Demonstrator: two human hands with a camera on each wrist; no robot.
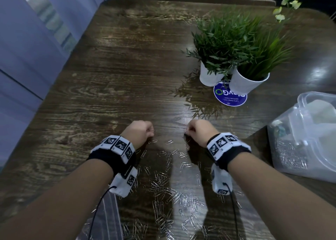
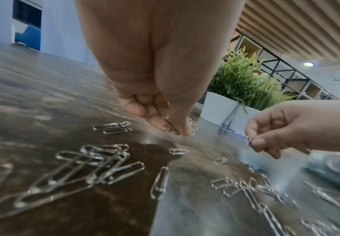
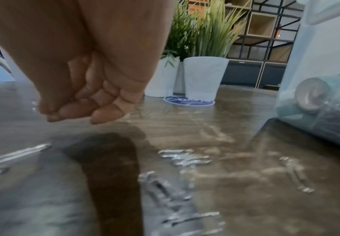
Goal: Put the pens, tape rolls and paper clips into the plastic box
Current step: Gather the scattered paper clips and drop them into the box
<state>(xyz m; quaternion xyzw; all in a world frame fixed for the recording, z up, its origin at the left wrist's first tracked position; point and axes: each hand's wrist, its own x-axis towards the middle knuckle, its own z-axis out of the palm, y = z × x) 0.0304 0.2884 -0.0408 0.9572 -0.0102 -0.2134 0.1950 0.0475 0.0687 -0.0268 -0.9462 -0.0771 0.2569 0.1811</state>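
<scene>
Several silver paper clips (image 1: 171, 194) lie scattered on the dark wooden table (image 1: 112, 72), most of them near its front edge. My left hand (image 1: 141, 132) is down at the table, its curled fingers pinching paper clips (image 2: 170, 127). My right hand (image 1: 197, 130) hovers just above the table with curled fingers and pinches a paper clip (image 2: 249, 140). The clear plastic box (image 1: 307, 136) stands at the right edge and holds paper clips (image 1: 289, 158) and a tape roll (image 3: 311, 96).
Two white pots with green plants (image 1: 234, 57) stand behind my right hand on a round blue sticker (image 1: 230, 97). A blue-white wall (image 1: 27, 48) runs along the table's left side. Bare tabletop stretches across the far left and middle.
</scene>
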